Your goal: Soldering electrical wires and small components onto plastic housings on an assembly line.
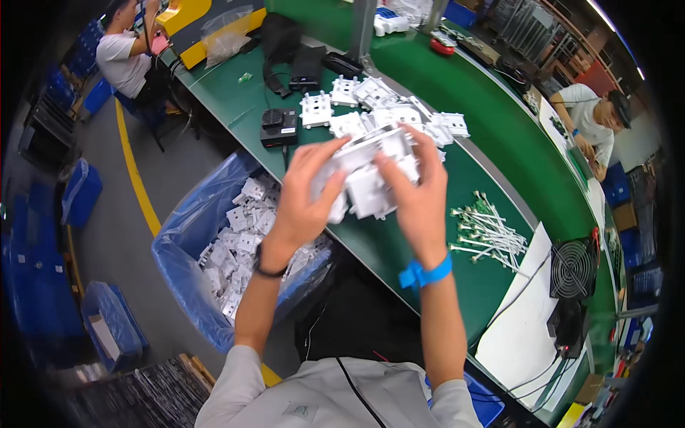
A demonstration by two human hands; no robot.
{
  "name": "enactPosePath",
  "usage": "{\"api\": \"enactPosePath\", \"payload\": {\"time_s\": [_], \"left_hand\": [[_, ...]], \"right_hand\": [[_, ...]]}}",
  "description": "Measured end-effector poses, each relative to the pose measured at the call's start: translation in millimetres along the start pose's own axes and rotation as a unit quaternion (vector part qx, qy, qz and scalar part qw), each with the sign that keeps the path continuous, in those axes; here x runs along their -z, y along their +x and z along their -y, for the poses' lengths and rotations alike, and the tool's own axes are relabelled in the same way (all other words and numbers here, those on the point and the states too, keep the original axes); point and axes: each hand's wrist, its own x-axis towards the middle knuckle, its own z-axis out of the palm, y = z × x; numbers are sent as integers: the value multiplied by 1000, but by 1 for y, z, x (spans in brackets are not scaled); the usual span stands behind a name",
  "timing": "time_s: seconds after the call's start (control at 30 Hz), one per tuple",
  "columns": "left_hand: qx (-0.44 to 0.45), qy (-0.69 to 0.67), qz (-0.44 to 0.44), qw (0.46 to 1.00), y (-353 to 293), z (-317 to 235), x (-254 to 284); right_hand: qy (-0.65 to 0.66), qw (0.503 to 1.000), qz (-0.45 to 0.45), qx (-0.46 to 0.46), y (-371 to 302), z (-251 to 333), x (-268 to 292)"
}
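Both the left hand (303, 203) and the right hand (421, 196) are closed on a stack of white plastic plates (371, 171), held above the green bench (399, 250) – they look light, stiff and smooth, so best gripped by the outer edges.

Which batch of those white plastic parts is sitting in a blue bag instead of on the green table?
The heap of white parts in the blue-lined bin at the person's left, below the table edge; the other pile lies on the table.

Blue bag-lined bin (187, 235) — left of bench
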Motion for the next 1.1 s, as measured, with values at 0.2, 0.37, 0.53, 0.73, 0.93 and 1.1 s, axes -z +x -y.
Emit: {"api": "enactPosePath", "payload": {"time_s": [0.2,0.37,0.53,0.73,0.93,1.1], "left_hand": [[-106,168,-33,979,33,27,-90],[-93,219,-36,971,21,38,-91],[-58,230,0,971,11,26,-77],[-44,211,23,976,-16,9,-77],[-96,174,44,979,-60,-25,-101],[-90,99,107,985,-76,-40,-114]], "right_hand": [[-267,958,-57,82,31,-61,49],[-400,910,-13,105,24,-70,65],[-395,910,-44,115,24,-51,80],[-314,935,-163,38,81,-52,117],[-597,790,-63,127,160,-112,168],[-673,724,42,147,179,-156,186]]}}
